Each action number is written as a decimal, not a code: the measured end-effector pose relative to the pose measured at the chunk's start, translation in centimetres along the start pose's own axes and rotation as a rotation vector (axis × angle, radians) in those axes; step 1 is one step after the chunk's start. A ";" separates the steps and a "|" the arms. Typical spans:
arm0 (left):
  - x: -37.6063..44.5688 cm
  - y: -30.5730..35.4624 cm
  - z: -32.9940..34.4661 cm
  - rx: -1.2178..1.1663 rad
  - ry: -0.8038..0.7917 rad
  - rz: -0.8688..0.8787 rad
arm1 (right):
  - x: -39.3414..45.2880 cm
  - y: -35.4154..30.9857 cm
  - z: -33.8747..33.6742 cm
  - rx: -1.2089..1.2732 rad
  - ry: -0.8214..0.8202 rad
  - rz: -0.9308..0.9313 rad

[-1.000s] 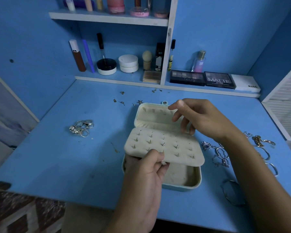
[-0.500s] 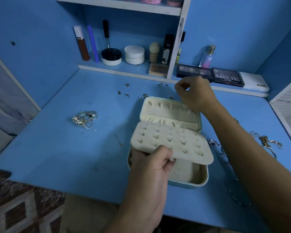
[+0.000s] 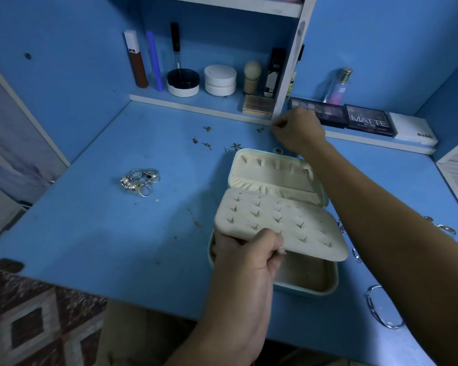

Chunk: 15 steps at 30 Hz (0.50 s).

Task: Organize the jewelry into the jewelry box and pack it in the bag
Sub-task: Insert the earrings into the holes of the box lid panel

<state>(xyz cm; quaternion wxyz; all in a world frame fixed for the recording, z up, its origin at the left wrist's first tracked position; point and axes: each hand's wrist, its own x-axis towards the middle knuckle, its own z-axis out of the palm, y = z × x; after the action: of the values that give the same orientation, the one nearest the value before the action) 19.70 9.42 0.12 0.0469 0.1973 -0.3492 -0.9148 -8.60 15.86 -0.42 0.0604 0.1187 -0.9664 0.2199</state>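
A pale blue jewelry box (image 3: 306, 289) lies open on the blue desk, its cream lid (image 3: 270, 173) tipped back. My left hand (image 3: 249, 262) grips the front edge of the cream earring panel (image 3: 288, 225), which is lifted above the tray and carries several studs. My right hand (image 3: 299, 130) is stretched to the back of the desk by the shelf edge. Its fingertips pinch at a tiny earring, mostly hidden, beside another loose earring (image 3: 259, 129). More small earrings (image 3: 206, 145) lie scattered left of the lid. A pile of silver rings (image 3: 139, 180) sits further left.
Bangles (image 3: 381, 309) and a chain piece (image 3: 444, 229) lie on the desk to the right of my right arm. Along the back shelf stand cosmetics: jars (image 3: 220, 80), tubes and eyeshadow palettes (image 3: 368, 120). A patterned floor (image 3: 37, 318) shows below the desk's front edge.
My right hand left the box lid and reached back toward the shelf edge, where its fingers closed on the desk. My left hand kept holding the panel. The view tilted down.
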 end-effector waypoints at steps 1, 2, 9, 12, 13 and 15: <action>0.0 0.0 0.0 -0.003 0.003 0.001 | 0.0 0.0 0.0 -0.003 0.004 0.006; 0.0 0.0 0.0 -0.006 0.003 0.002 | 0.0 -0.1 0.0 -0.004 0.003 0.009; 0.1 -0.2 0.0 0.008 -0.001 0.010 | -0.2 -0.2 0.0 -0.015 -0.053 0.011; 0.0 -0.1 0.0 -0.001 -0.020 0.024 | -0.3 -0.1 -0.2 0.010 -0.039 -0.005; 0.0 -0.1 0.0 -0.001 -0.029 0.026 | -0.2 0.0 -0.3 0.026 -0.031 -0.019; 0.0 -0.1 0.0 0.011 -0.034 0.029 | -0.4 0.2 -0.7 0.046 -0.016 -0.056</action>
<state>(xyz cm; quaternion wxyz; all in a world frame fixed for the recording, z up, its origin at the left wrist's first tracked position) 19.70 9.46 0.04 0.0532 0.1771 -0.3577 -0.9153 -8.27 16.39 0.05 0.0562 0.1486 -0.9579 0.2392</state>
